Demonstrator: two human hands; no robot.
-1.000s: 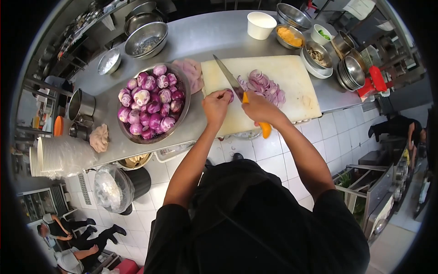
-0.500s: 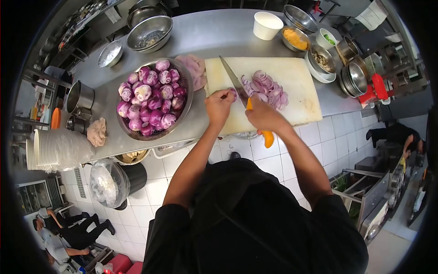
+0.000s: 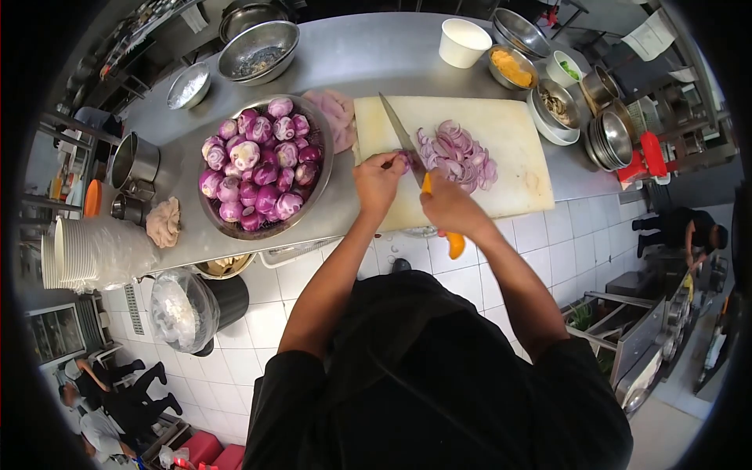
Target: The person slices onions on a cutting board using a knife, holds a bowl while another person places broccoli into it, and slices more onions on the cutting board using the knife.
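My right hand point(image 3: 453, 205) grips the orange handle of a long kitchen knife point(image 3: 399, 129), its blade pointing to the far left over the white cutting board point(image 3: 517, 149). Against the blade's left side, my left hand point(image 3: 378, 182) is closed on a small piece of red onion point(image 3: 402, 161), mostly covered by the fingers. A pile of sliced red onion point(image 3: 457, 157) lies on the board right of the blade. Left of the board, a large round metal bowl point(image 3: 319, 184) holds several peeled red onions point(image 3: 265, 174).
A pink cloth point(image 3: 335, 117) lies between bowl and board. Behind stand a white tub point(image 3: 464, 43), a bowl of orange food point(image 3: 511, 68) and stacked metal bowls point(image 3: 609, 137). A lined bin point(image 3: 227, 301) stands below the counter's front edge. Other people are at the far left and right.
The knife and my right hand have shifted slightly at the onion piece, while my left hand keeps its hold. The whole view has moved a little. People in the background have changed posture.
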